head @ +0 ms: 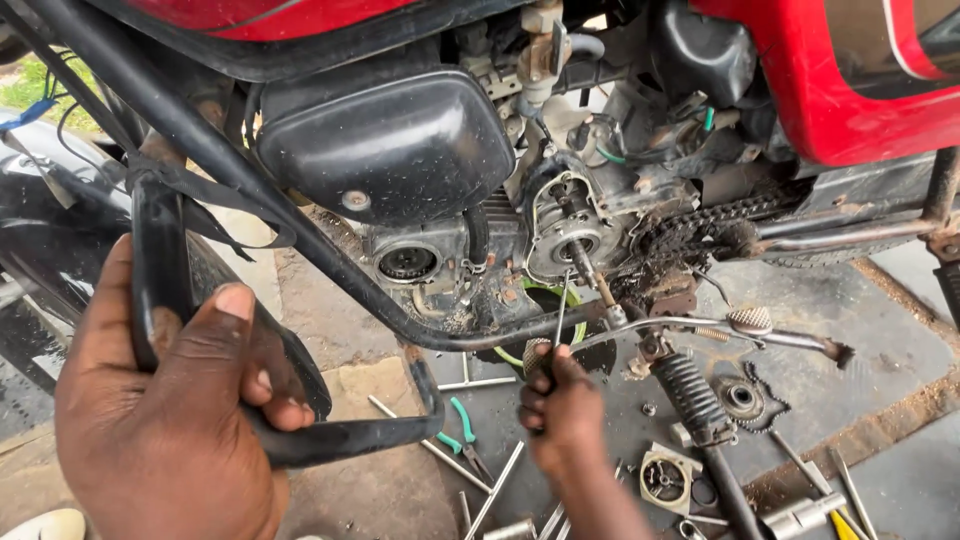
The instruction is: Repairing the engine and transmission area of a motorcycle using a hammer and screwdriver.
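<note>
The screwdriver (560, 320) points up into the exposed engine casing (565, 230) low on the red motorcycle, its handle wrapped in the right hand (562, 405), fingers pressed around the grip. The cover looks already off, its parts and tools strewn on the floor (880, 350) below, so stripping seems well along. The left hand (170, 420) clamps the black crash bar (160, 260), fingers curled shut round it.

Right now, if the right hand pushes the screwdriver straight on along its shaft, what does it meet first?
The right hand points the screwdriver up toward the open engine side. Its tip would probably meet the round gear hub in the uncovered casing first, though depth is hard to judge from this one view.
</note>
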